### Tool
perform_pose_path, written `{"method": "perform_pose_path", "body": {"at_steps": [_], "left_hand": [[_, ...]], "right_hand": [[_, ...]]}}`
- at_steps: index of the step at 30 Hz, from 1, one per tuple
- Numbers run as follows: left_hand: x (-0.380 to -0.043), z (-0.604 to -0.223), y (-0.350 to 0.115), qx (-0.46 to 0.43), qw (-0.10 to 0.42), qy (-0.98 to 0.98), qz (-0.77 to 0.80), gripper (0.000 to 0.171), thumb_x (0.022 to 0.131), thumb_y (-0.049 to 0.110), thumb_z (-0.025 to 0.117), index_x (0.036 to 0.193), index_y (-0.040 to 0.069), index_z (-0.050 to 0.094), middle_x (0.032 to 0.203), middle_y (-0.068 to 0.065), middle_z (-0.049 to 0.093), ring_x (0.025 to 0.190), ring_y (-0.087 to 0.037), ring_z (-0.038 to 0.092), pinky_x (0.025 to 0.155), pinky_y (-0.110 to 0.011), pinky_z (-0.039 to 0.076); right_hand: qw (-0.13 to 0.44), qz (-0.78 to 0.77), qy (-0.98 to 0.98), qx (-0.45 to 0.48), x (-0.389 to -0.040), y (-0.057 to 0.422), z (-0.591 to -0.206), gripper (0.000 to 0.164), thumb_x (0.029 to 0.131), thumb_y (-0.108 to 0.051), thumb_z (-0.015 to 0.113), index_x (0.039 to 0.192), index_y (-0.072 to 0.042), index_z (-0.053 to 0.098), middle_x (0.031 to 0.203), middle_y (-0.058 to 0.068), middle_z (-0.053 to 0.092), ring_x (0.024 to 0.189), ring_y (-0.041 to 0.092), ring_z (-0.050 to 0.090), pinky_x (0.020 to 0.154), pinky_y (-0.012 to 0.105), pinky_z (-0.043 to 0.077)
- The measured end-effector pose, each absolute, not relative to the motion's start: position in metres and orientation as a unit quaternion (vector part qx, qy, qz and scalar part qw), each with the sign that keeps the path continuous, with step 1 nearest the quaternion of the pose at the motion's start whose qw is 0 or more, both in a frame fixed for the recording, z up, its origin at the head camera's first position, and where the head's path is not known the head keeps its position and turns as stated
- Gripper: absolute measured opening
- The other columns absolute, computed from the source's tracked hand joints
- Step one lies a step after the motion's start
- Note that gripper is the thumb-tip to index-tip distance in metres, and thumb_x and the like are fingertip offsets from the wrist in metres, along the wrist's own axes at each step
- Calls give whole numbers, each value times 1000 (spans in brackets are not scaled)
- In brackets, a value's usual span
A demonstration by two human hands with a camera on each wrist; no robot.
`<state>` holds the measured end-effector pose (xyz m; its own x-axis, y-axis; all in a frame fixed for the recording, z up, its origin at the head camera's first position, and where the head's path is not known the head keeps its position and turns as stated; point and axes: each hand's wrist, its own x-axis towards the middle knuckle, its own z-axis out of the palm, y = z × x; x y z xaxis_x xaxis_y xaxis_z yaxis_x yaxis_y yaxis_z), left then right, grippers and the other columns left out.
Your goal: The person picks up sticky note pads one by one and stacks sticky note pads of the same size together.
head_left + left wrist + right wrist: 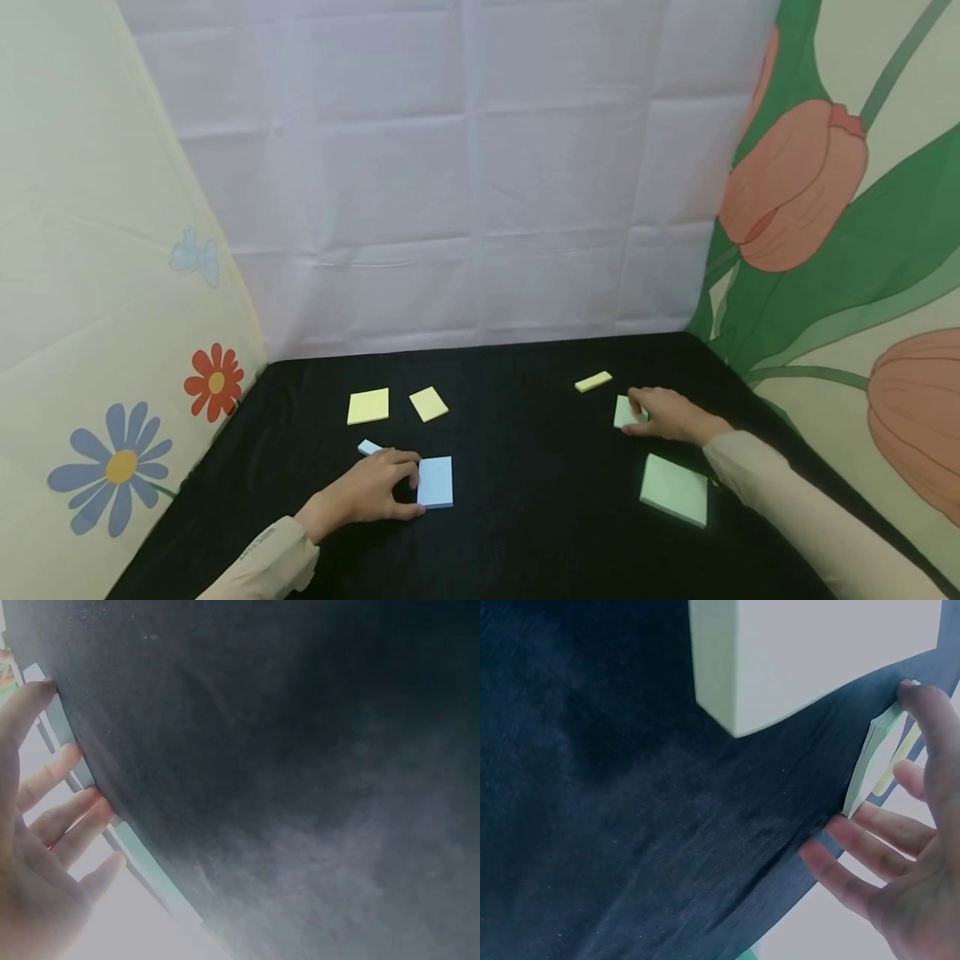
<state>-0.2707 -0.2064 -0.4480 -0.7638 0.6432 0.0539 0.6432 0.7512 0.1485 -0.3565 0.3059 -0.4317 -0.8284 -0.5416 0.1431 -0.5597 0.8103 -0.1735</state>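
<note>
On the black cloth, my left hand (367, 490) grips a light blue sticky note pad (437, 482) from its left side, thumb at the near corner and fingers at the far one. A narrow blue sticky note strip (368, 447) lies just beyond that hand, partly covered by it. Farther right, my right hand (670, 414) holds a small pale green sticky note pad (624, 412) between thumb and fingers. The right wrist view shows the pad's layered edge (861, 769) between the fingertips. Nearer me lies a larger green sticky note pad (673, 490), untouched.
Two yellow sticky note pads, a larger one (368, 406) and a smaller one (429, 403), lie at the back left. A yellow strip (593, 382) lies behind the right hand. White cloth (472, 183) hangs behind the table, with flower-printed cloth (810, 275) at the sides.
</note>
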Motion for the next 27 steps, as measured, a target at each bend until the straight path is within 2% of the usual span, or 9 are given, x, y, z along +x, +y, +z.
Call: {"method": "perform_pose_path", "body": {"at_steps": [9, 27], "left_hand": [[-271, -447, -206, 343, 2, 936, 78, 31, 85, 55, 70, 90, 25, 62, 127, -1, 60, 110, -22, 56, 96, -47, 45], [-272, -447, -207, 348, 10, 934, 78, 31, 86, 55, 70, 91, 25, 63, 127, -2, 61, 108, -21, 58, 92, -45, 48]], "right_hand": [[66, 81, -939, 327, -352, 300, -431, 31, 88, -24, 75, 82, -14, 46, 68, -6, 41, 58, 8, 36, 55, 29, 34], [64, 89, -943, 314, -350, 297, -430, 30, 89, -25, 74, 82, -13, 47, 72, -3, 44, 58, 9, 36, 54, 28, 34]]}}
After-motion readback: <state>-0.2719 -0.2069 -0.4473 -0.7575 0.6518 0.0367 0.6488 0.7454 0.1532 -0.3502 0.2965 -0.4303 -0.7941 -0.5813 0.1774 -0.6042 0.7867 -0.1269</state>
